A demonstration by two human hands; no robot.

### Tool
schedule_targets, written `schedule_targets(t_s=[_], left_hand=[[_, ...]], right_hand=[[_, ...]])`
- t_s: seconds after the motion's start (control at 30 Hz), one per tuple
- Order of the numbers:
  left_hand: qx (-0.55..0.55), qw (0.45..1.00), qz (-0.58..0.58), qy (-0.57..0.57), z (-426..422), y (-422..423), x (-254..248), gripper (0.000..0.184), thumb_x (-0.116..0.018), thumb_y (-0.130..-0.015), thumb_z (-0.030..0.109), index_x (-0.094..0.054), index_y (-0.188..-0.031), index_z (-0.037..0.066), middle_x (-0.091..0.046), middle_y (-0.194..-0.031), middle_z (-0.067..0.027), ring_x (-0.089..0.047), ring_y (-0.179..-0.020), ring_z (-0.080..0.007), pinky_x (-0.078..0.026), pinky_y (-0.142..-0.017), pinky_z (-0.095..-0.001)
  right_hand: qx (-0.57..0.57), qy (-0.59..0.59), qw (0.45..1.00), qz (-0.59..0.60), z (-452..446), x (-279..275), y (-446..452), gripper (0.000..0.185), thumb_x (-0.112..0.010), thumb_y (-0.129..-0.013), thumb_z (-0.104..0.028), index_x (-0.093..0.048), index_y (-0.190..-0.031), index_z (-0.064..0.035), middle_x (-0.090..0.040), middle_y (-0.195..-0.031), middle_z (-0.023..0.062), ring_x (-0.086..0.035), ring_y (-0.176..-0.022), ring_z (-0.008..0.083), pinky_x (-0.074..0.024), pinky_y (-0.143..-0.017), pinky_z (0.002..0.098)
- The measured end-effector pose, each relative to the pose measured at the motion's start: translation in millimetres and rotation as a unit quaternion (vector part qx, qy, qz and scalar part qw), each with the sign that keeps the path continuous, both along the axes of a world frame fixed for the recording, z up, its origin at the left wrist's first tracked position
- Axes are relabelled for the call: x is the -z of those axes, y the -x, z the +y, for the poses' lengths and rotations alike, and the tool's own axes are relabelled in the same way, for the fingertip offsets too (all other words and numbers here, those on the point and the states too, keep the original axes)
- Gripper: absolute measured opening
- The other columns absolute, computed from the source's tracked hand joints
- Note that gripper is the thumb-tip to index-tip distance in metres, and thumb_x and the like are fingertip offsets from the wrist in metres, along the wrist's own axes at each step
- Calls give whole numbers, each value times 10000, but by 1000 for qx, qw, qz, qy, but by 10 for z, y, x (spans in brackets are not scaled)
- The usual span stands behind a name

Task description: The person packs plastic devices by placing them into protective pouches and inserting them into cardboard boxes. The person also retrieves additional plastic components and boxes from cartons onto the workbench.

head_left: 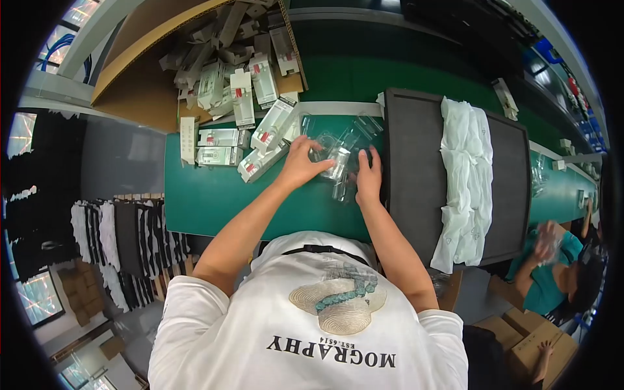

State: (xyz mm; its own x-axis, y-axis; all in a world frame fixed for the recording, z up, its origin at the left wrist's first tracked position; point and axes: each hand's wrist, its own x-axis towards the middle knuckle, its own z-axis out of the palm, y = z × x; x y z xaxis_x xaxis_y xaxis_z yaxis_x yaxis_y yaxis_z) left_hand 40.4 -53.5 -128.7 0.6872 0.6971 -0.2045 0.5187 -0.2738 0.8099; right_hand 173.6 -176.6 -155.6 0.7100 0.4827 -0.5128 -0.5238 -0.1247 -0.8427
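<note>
Over the green worktop [214, 201], both my hands are at a small group of clear plastic pieces. My left hand [304, 164] is curled, with its thumb and fingers on a clear plastic package [338, 162] that bears a silvery patch. My right hand [368, 174] is on the other side of it, fingers parted and curved, close to the plastic; whether it touches is unclear. Another clear plastic piece [368, 125] lies just beyond. Left of my hands are several white product boxes [276, 122] with clear windows and a red detail inside.
A large cardboard carton [140, 84] full of similar boxes opens toward me at the back left. On the right, a dark tray [416, 175] carries a row of white wrapped packs [465, 182]. Another person [549, 253] is at the far right, near cardboard boxes [533, 338].
</note>
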Motion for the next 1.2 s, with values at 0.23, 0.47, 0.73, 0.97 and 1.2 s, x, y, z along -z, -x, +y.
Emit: schedule_targets(t_s=[0.23,0.47,0.73,0.97,1.2], left_hand=[[1,999,39,-21,148,214,-18,598,-805,-678,378,-563,-1106,37,-301,-1442,-222,-295,-1357,-342,-280,-1101,-384],[-27,999,5,18,274,532,-389,644,-804,-681,293,-500,-1166,-3,-586,-1013,-164,-593,-936,-288,-486,-811,-364],[89,996,0,21,119,836,-817,627,-800,-708,225,-474,-1210,37,-494,-735,-35,-505,-643,-154,-428,-599,-306],[183,968,-111,133,-75,946,-938,510,-730,-801,209,-461,-1199,38,-505,-771,-11,-518,-692,-141,-460,-665,-293],[205,811,-103,538,-587,662,-989,404,-551,-942,334,-450,-1210,49,-558,-950,-47,-581,-837,-180,-502,-792,-332]], right_hand=[[-34,113,983,-143,-5,-17,92,572,-556,-925,-306,-362,-1401,-55,-312,-1449,196,-370,-1300,321,-374,-1009,354],[-134,200,895,-376,-385,-252,407,560,-599,-895,-262,-397,-1376,-60,-380,-1407,195,-364,-1310,338,-370,-1021,376],[-189,89,855,-474,-617,-1001,778,467,-606,-893,-119,-455,-1330,-53,-542,-1229,128,-563,-1075,257,-460,-902,341],[-150,-133,979,-29,-571,-1304,874,535,-616,-877,-67,-404,-1366,-22,-524,-1264,120,-560,-1086,221,-468,-908,340],[-145,-128,968,-157,-907,-1295,1123,601,-646,-855,-66,-374,-1389,-25,-465,-1314,95,-488,-1174,189,-412,-981,336]])
